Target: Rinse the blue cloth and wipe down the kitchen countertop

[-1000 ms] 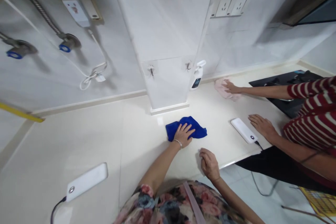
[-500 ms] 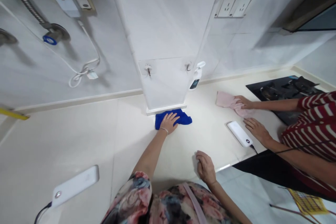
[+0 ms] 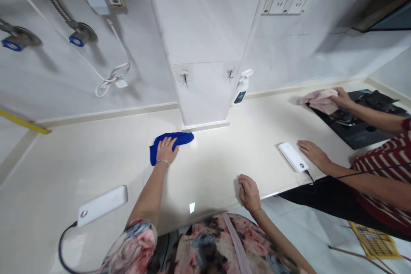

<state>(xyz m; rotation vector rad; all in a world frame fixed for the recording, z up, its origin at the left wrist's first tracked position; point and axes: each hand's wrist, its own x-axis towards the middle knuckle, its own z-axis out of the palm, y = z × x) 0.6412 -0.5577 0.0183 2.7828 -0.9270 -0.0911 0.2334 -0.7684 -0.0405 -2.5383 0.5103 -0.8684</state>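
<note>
A blue cloth (image 3: pixel 180 138) lies bunched on the pale countertop (image 3: pixel 205 171), just left of the foot of the white pillar. My left hand (image 3: pixel 167 150), with a bracelet at the wrist, presses flat on this cloth with its fingers spread. Near the counter's front edge rests my right hand (image 3: pixel 249 192), its fingers loosely curled together with nothing seen in them. To the right, a co-worker's hand (image 3: pixel 342 97) grips a pink cloth (image 3: pixel 321 100) at the edge of the black gas hob (image 3: pixel 356 132). The co-worker's other hand (image 3: pixel 313 154) lies on the counter.
A white power bank (image 3: pixel 102 205) with a black cable lies at left, and another white power bank (image 3: pixel 293 157) sits at right. A spray bottle (image 3: pixel 240 90) stands behind the pillar (image 3: pixel 208 43). Hooks, sockets and water valves (image 3: pixel 81 36) are on the wall.
My left hand and the blue cloth have slid left, past the pillar's foot. The co-worker's pink cloth has moved right and back onto the hob's edge. My right hand stays in place.
</note>
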